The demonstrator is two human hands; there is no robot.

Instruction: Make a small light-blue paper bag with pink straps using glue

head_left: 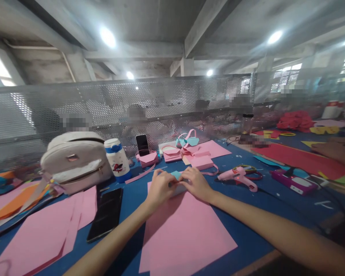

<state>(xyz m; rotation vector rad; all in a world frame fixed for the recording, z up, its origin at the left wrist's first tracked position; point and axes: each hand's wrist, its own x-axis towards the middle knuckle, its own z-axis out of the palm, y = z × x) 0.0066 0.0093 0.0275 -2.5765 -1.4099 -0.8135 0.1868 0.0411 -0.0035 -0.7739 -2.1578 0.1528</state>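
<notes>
My left hand (pixel 161 188) and my right hand (pixel 197 184) meet at the far end of a stack of pink paper sheets (pixel 186 234). Both are closed, with the fingers pinching a small light-blue paper piece (pixel 176 175) between them. The fingers cover much of that piece, so its full shape is hidden. Just beyond my hands lie folded pink paper bags (pixel 199 162) with strip handles. To the right of my right hand rests a pink glue gun (pixel 238 177) with a dark cord.
On the left are a black phone (pixel 105 214), more pink sheets (pixel 46 230), a pale backpack (pixel 74 163) and a white-and-blue bottle (pixel 117 161). A purple box-shaped device (pixel 294 182) and red paper (pixel 304 159) lie right. A perforated metal screen (pixel 166 99) closes the back.
</notes>
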